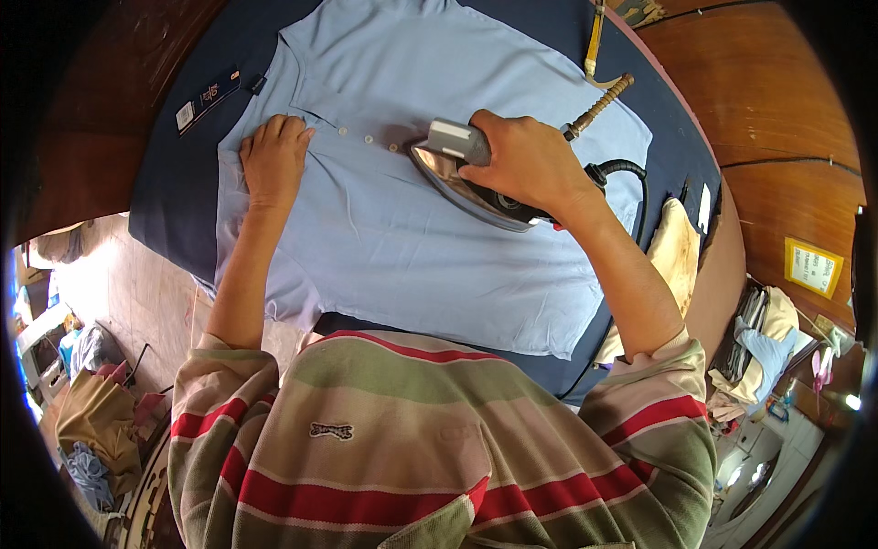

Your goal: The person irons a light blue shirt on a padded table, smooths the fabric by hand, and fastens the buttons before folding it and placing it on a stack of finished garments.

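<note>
A light blue polo shirt (402, 247) lies spread out, its buttoned placket running across the upper middle. My right hand (535, 165) is wrapped round the handle of an electric iron (448, 178). The iron's metal tip touches the placket beside the last of several small buttons (369, 140). At the collar end, my left hand (277, 160) presses on the shirt with its fingers bent close together, seeming to grip the cloth. Fabric under those fingers is hidden.
Dark blue cloth (165, 201) covers the table. A dark tag (208, 102) lies near the collar. The iron's black cord (645, 197) loops right, near a spring-wrapped rod (599, 108) and a cream cloth (672, 256). Wooden panels (759, 101) stand at the right.
</note>
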A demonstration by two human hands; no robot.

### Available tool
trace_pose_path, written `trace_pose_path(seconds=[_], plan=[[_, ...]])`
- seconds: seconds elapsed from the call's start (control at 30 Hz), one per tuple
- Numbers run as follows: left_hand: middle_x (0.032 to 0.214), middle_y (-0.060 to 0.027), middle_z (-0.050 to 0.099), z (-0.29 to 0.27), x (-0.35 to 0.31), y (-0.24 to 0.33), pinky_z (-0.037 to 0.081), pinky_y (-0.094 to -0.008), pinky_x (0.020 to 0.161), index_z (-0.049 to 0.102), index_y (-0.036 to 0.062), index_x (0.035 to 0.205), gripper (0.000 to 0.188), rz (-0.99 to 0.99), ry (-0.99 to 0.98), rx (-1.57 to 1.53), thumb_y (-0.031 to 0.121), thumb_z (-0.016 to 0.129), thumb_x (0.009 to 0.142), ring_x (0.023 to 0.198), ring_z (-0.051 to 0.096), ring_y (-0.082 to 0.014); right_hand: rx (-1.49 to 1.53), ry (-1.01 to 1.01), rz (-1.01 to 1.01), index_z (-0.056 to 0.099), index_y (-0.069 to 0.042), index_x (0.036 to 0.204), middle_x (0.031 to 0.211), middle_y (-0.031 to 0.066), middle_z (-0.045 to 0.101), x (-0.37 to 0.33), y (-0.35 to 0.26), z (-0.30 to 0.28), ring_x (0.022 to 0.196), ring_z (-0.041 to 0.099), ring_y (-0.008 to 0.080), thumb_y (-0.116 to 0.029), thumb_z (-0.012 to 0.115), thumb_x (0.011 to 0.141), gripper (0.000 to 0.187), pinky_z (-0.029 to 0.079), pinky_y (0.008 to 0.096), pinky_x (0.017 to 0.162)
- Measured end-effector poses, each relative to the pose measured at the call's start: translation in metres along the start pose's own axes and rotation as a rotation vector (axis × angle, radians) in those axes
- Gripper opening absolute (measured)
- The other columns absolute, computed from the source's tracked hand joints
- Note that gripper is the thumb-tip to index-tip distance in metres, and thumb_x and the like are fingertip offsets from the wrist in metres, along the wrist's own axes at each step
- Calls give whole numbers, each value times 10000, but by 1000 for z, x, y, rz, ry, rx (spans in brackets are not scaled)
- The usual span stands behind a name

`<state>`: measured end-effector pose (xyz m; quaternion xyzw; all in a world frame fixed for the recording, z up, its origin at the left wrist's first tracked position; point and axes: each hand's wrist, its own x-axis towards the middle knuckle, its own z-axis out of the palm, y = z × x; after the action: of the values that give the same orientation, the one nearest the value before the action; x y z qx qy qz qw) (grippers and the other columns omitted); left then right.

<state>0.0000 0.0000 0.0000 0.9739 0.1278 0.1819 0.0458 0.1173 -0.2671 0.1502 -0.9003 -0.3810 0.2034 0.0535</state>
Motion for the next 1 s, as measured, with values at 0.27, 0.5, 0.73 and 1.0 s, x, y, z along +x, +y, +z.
trace_pose_path(seconds=[0.27, 0.5, 0.73, 1.0], plan=[[849, -4, 563, 3, -6, 6, 396, -381, 755, 560, 123, 824, 178, -31, 7, -179, 295, 584, 861, 849, 556, -233, -31, 35, -165, 571, -38, 932, 731, 161, 649, -4, -25, 14, 699, 640, 346, -322, 669, 747, 353, 515, 433, 621], [856, -5, 567, 5, 1, -8, 394, -375, 748, 556, 118, 823, 185, 9, 70, -238, 297, 586, 859, 848, 556, -229, -14, 61, -215, 572, -38, 925, 713, 167, 642, 4, -38, 16, 667, 635, 353, -308, 658, 756, 330, 511, 440, 590], [851, -6, 568, 5, -3, -2, 392, -378, 739, 550, 117, 805, 192, -34, 45, -246, 297, 596, 854, 841, 554, -231, -71, 39, -45, 596, -65, 916, 746, 149, 658, -52, 37, 16, 660, 644, 329, -246, 671, 722, 275, 519, 403, 593], [828, -9, 567, 7, -3, -1, 394, -375, 742, 546, 117, 795, 188, -23, 74, -250, 286, 611, 845, 829, 556, -236, -45, 76, -80, 584, -61, 927, 727, 146, 650, -35, 4, 19, 655, 638, 340, -234, 678, 723, 283, 514, 411, 583]])
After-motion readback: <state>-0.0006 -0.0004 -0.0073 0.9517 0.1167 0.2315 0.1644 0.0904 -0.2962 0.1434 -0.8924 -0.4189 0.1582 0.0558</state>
